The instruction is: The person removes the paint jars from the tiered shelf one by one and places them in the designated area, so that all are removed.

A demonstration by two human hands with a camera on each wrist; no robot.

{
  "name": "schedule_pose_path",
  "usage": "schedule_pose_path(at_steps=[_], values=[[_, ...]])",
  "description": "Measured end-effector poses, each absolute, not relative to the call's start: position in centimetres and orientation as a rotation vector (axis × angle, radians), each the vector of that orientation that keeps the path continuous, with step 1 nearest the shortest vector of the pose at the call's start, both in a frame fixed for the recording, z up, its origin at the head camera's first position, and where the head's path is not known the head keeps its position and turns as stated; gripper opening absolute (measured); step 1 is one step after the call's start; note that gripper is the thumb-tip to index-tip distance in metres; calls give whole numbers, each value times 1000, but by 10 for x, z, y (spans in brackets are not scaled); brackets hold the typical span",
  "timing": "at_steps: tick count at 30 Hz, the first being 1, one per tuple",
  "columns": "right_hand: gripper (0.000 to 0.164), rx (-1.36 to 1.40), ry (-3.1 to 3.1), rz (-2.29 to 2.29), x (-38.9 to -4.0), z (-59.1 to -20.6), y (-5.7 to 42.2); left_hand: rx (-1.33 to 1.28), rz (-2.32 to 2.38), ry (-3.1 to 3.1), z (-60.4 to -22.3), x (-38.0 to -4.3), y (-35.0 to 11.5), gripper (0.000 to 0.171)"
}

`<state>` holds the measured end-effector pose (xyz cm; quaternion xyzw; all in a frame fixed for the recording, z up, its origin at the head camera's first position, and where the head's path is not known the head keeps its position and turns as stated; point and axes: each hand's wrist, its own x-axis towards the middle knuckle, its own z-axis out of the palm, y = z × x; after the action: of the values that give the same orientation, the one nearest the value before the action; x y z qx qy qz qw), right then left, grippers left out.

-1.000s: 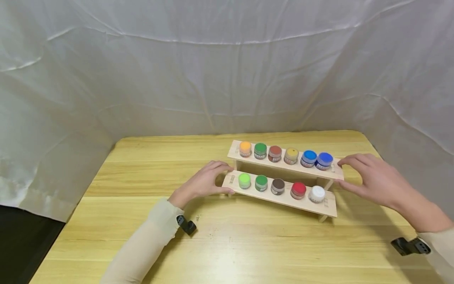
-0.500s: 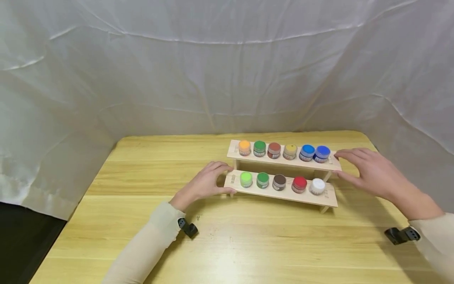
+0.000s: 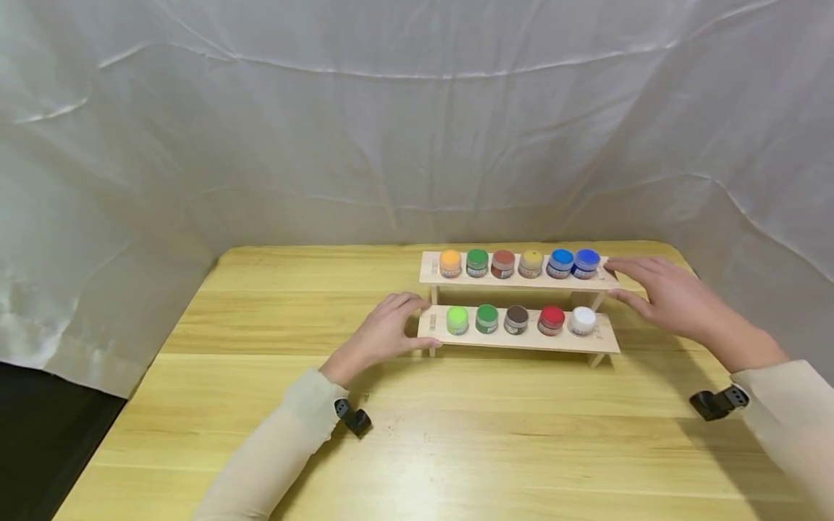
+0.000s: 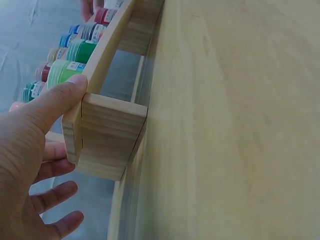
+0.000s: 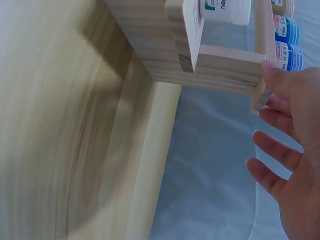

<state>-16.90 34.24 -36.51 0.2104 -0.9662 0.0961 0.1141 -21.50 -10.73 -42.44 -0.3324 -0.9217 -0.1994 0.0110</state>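
A two-tier wooden rack (image 3: 531,341) carries small paint jars on both boards. On the upper board sit orange (image 3: 450,264), green, reddish-brown, tan, blue and darker blue jars (image 3: 586,264). Light green (image 3: 457,320), green, dark brown, red and white jars (image 3: 582,321) line the lower one. My left hand (image 3: 381,329) pinches the lower board's left end, its thumb beside the light green jar (image 4: 65,74) in the left wrist view. At the upper board's right end, my right hand (image 3: 680,297) pinches the corner, thumb near a blue jar (image 5: 288,56) in the right wrist view.
The rack stands toward the back right of a wooden table (image 3: 417,434). A pale cloth (image 3: 326,145) hangs behind the table's back edge. A dark area (image 3: 45,441) lies beyond the left edge. Each wrist wears a small black camera (image 3: 352,418).
The rack's right end has swung back, so its boards now lie nearly parallel to the table's back edge. My right hand has moved back and left with it; my left hand has shifted slightly right.
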Motion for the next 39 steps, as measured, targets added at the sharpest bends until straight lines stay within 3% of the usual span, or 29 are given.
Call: schedule_pose_path(at_steps=[24,33,39], values=[[48,400,-2885,422,-158,-367,321,-983,-717,-2877,-429,-216,-106,77],[58,152,-2867,827,-147,-375,328,-959,-768,-2888,-428,-217,-104,78],[52,17,-2836,1095,-135,-389,336,-934,-799,-2895,-429,-215,-105,77]])
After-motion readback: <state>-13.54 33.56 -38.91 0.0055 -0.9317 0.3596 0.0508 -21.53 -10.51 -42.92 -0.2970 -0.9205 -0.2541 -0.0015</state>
